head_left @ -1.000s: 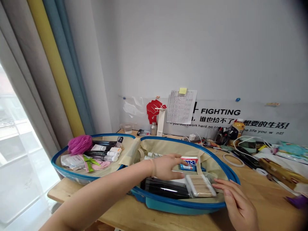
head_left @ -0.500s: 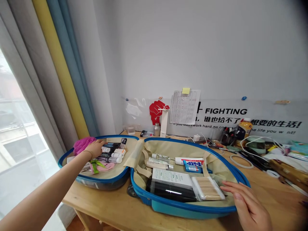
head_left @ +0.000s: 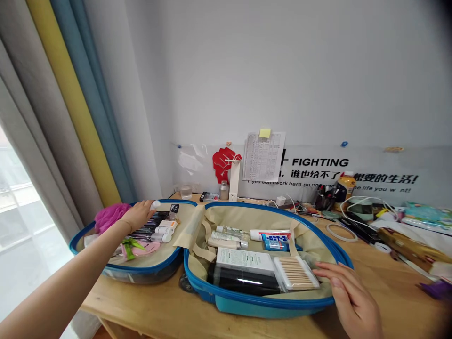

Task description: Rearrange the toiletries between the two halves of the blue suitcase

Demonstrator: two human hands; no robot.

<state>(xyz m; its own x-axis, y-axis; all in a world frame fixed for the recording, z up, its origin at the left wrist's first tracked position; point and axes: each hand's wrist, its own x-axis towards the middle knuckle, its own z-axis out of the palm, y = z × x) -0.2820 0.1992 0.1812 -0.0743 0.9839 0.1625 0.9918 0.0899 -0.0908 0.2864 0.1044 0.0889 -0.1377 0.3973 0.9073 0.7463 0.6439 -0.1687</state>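
An open suitcase (head_left: 271, 306) with blue rims lies on the wooden table. Over its left half, my left hand (head_left: 139, 214) is closed on a small white-capped bottle (head_left: 154, 205), whose body the fingers mostly hide. Below that hand lie other small white bottles (head_left: 163, 230), black items and a pink bath puff (head_left: 111, 217). My right hand (head_left: 353, 294) rests at the right rim with its fingers stretched out, close to a pack of cotton swabs (head_left: 295, 273). Also in the right half are a white box (head_left: 243, 260), a black item (head_left: 243, 281) and toothpaste (head_left: 270, 235).
A white upright stand (head_left: 234, 181) and a small bottle (head_left: 223, 190) stand behind the suitcase. To the right are an orange drink bottle (head_left: 345, 187), cables, pens and a gold-brown case (head_left: 409, 245). Curtains (head_left: 77, 103) hang at the left.
My left hand has lifted a little, with a white-capped bottle now showing at its fingertips. My right hand stays at the suitcase rim. The whole view has shifted slightly.
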